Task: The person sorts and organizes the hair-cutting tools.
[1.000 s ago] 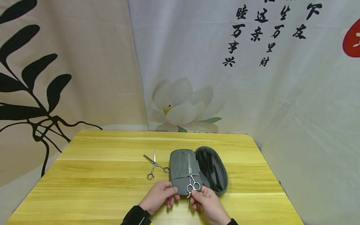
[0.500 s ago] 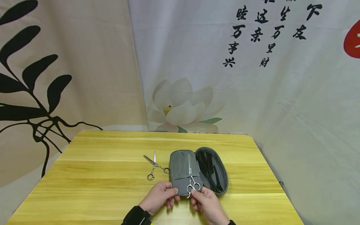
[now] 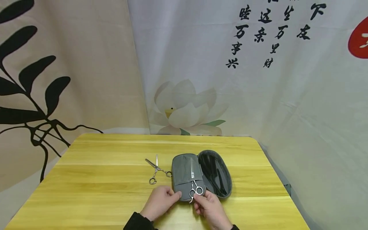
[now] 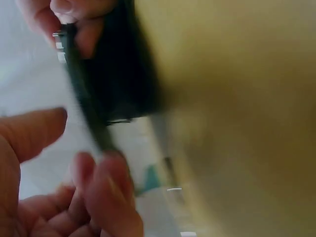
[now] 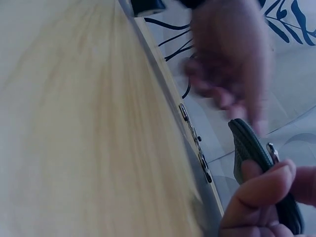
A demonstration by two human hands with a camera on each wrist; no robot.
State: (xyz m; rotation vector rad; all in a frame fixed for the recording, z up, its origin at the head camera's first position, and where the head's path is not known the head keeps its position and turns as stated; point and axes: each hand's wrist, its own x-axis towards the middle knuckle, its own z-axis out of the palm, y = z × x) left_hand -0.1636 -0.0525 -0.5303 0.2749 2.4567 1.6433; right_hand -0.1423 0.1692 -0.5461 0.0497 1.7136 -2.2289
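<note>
A grey zip case (image 3: 181, 171) lies unfolded on the table. Silver scissors (image 3: 193, 185) are tucked into the pocket of its flat flap, ring handles toward me. My right hand (image 3: 212, 207) pinches the flap's near edge beside those handles, thumb on top and a finger beneath, as the right wrist view shows. At the flap's near left corner is my left hand (image 3: 161, 201). In the left wrist view its thumb (image 4: 37, 133) stands apart from the case, while its fingertips (image 4: 111, 190) appear to touch the edge; blur hides the exact contact.
Left of the case, thinning scissors (image 3: 156, 168) lie spread on the wooden table (image 3: 109, 185). The case's deeper half (image 3: 229, 180) holds dark items, hard to make out. A printed curtain (image 3: 115, 80) hangs behind the table.
My left hand's thumb still lies near the flap corner, but its fingers, visible below the case before, are now out of sight in the head view. The head view has shifted slightly.
</note>
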